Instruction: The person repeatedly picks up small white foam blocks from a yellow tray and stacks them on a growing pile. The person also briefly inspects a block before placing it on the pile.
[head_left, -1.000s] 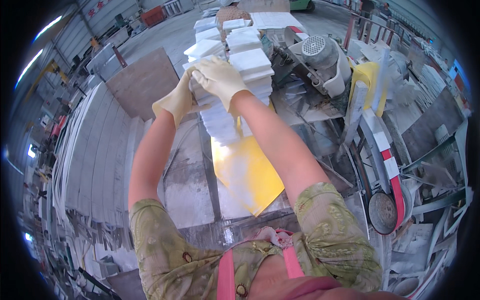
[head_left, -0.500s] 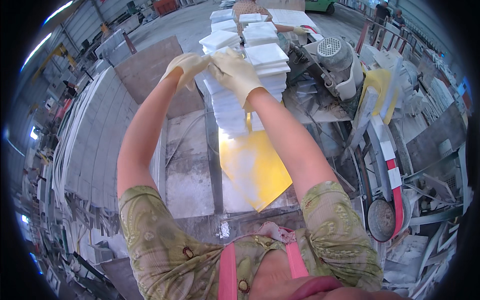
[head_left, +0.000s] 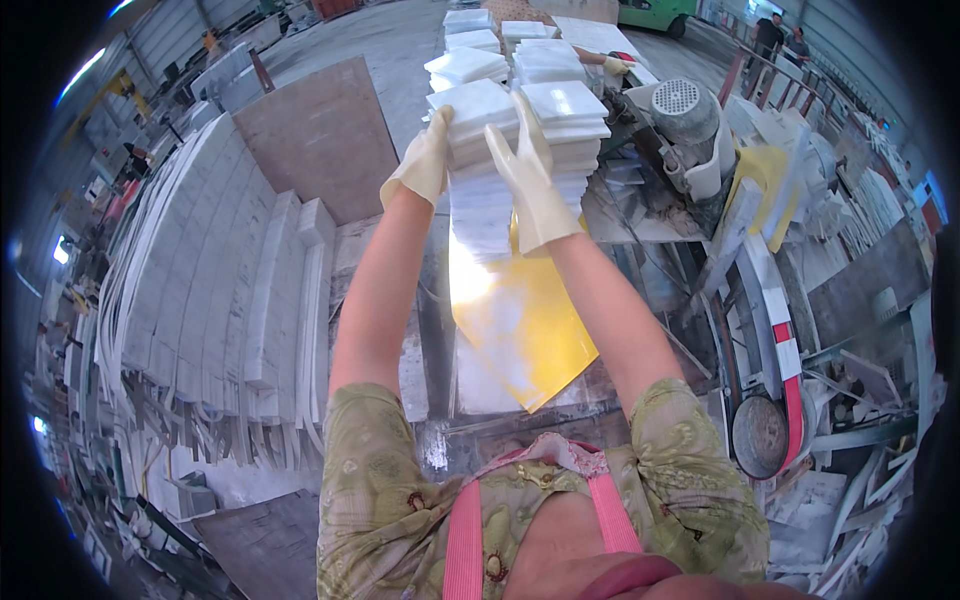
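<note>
Two rows of stacked white stone tiles run away from me. At the nearest left stack (head_left: 478, 106), my left hand (head_left: 422, 162), in a pale rubber glove, lies along the left edge with its fingers stretched out. My right hand (head_left: 526, 170), gloved the same way, is against the right side of that stack, its thumb apart from its straight fingers. It reaches into the gap beside the nearest right stack (head_left: 563, 102). The top tiles sit slightly askew. A yellow sheet (head_left: 530, 325) hangs below the stacks toward me.
Tall slabs (head_left: 190, 260) stand packed on the left beside a brown board (head_left: 320, 140). A motor-driven machine (head_left: 680, 112) and a red-and-white belt (head_left: 785, 350) are at the right. Beyond the stacks, another person's gloved hand (head_left: 617, 66) works.
My hands were close together over the near left stack. They have parted to its two sides, and its top tile now shows. The view has shifted slightly.
</note>
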